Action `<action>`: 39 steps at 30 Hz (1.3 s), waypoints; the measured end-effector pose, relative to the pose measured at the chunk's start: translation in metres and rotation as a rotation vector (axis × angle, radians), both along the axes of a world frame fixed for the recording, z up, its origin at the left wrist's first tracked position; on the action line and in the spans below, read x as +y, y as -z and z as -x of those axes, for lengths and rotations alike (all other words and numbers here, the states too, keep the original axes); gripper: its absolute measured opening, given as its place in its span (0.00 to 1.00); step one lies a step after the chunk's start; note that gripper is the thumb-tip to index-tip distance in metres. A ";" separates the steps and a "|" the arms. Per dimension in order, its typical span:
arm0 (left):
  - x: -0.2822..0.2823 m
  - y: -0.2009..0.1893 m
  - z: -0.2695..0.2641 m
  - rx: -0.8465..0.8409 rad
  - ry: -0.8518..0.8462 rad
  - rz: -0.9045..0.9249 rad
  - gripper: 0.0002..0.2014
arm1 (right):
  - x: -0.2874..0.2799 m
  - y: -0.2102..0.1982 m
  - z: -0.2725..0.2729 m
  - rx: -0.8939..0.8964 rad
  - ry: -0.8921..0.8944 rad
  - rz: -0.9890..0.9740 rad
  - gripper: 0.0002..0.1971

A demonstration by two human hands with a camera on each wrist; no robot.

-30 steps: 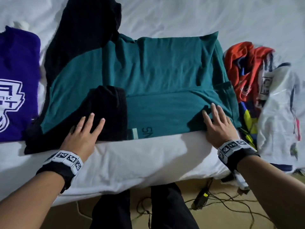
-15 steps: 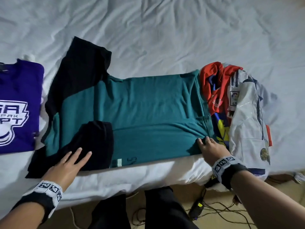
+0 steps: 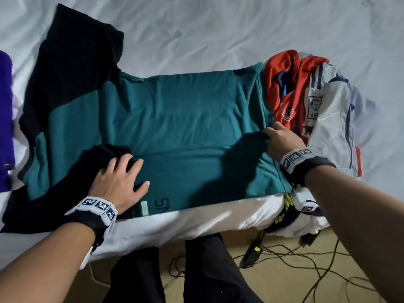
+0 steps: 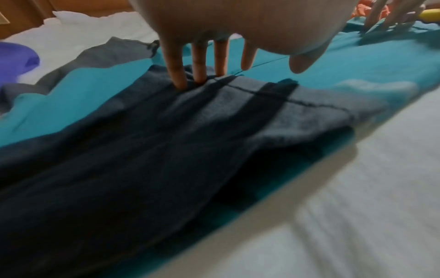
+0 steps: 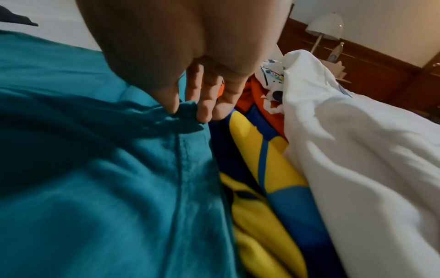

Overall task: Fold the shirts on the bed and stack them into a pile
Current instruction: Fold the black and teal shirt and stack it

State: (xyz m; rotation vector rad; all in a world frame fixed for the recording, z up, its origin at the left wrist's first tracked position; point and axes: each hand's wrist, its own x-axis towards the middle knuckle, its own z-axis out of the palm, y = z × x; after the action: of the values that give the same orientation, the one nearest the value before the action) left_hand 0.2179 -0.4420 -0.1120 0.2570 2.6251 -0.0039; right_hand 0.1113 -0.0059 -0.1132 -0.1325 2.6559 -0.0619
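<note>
A teal shirt point(image 3: 179, 119) with black sleeves lies flat on the white bed, its near third folded over. My left hand point(image 3: 131, 171) rests with straight, spread fingers on the folded-in black sleeve point(image 3: 102, 154). In the left wrist view its fingertips point(image 4: 181, 82) press into the dark sleeve point(image 4: 166, 141). My right hand point(image 3: 270, 134) is at the shirt's right edge. In the right wrist view the right hand point(image 5: 188, 111) pinches a bunch of the teal hem point(image 5: 185, 169) between thumb and fingers. The other black sleeve point(image 3: 76, 51) spreads out at the far left.
A folded purple shirt point(image 3: 5, 119) lies at the left. An unfolded heap with an orange shirt point(image 3: 282, 84) and a white jersey point(image 3: 328, 119) sits right against the teal shirt. Cables point(image 3: 284, 254) trail on the floor below the bed's near edge. A lamp point(image 5: 325, 24) stands beyond.
My right hand went from lying flat on the teal shirt to pinching its right edge, a little farther from me. My left hand slid forward and right along the black sleeve.
</note>
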 end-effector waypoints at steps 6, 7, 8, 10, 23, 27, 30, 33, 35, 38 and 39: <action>0.000 0.002 0.018 0.012 -0.003 -0.010 0.34 | 0.007 -0.004 0.016 0.070 -0.028 -0.111 0.09; -0.001 0.000 0.026 0.039 0.003 -0.010 0.34 | 0.003 -0.005 0.020 0.091 -0.040 -0.116 0.09; -0.002 -0.002 0.036 0.068 -0.002 -0.013 0.32 | -0.004 -0.008 0.026 0.116 -0.047 -0.106 0.09; -0.006 -0.004 0.059 0.134 -0.054 -0.037 0.29 | -0.020 -0.010 0.043 0.158 -0.073 -0.051 0.11; -0.030 0.021 0.196 0.340 -0.166 -0.144 0.26 | -0.083 0.020 0.170 0.059 -0.100 0.109 0.30; -0.026 0.028 0.214 0.320 -0.058 -0.093 0.32 | -0.070 0.030 0.184 0.065 -0.132 0.060 0.27; -0.025 0.032 0.222 0.318 -0.095 -0.062 0.29 | -0.065 0.034 0.189 0.102 -0.116 0.042 0.19; -0.030 0.027 0.227 0.341 -0.156 -0.010 0.19 | -0.060 0.031 0.190 0.109 -0.095 0.045 0.12; -0.035 0.020 0.227 0.369 -0.175 0.041 0.11 | -0.055 0.028 0.187 0.132 -0.084 0.071 0.09; -0.042 0.004 0.220 0.412 -0.161 0.082 0.06 | -0.045 0.023 0.174 0.195 -0.073 0.103 0.09; -0.043 -0.002 0.216 0.428 -0.157 0.087 0.06 | -0.043 0.018 0.167 0.222 -0.067 0.101 0.09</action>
State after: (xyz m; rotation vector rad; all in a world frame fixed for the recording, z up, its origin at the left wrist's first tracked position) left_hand 0.0020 -0.4845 -0.1096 0.0184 3.0539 -0.1332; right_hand -0.0554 -0.0489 -0.1316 -0.2759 2.8678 -0.1687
